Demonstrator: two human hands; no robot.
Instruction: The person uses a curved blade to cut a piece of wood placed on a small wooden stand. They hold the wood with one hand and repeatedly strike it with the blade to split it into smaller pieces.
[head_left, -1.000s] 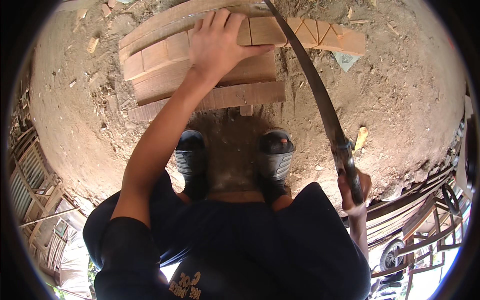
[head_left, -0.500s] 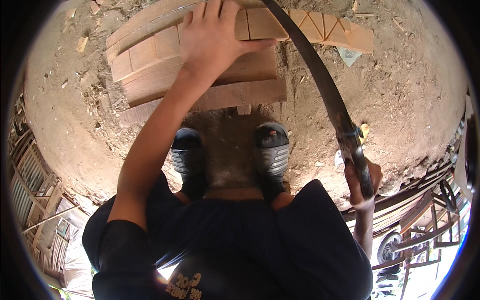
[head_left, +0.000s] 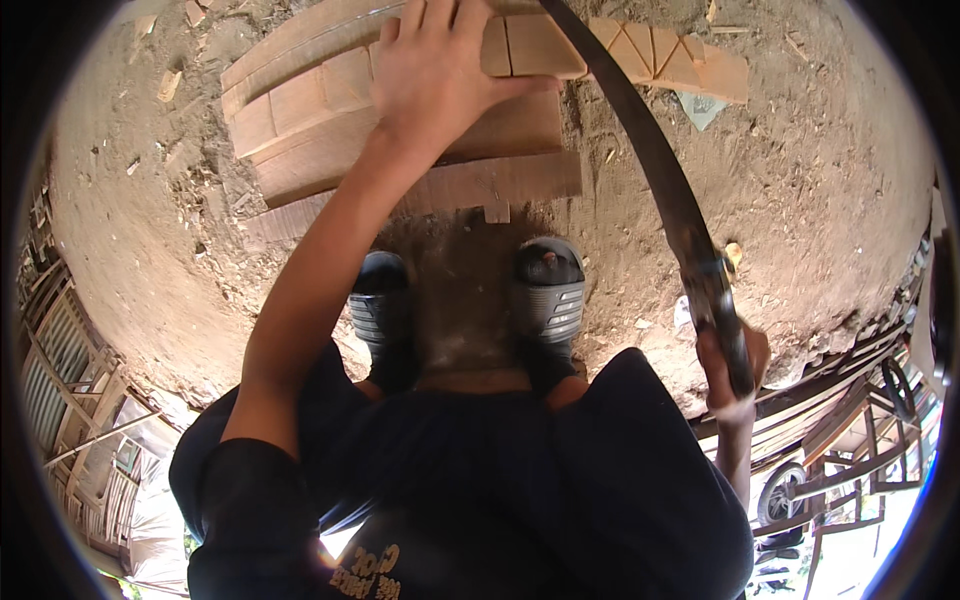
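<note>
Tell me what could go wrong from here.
The left hand has its thumb pointing toward the long dark blade; a sideways slip might cut it. The marked wooden piece seems steadied only by that hand, so it could shift. The strapped sandals have open fronts, likely poor cover against a dropped blade.

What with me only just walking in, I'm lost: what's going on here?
A person is working over some wood on bare ground. The left hand is spread on a board with dark lines across it. The right hand grips a long dark blade by its handle. The blade crosses the board to the right of the left hand, its far end out of view. Other boards lie between that board and the person's feet.
</note>
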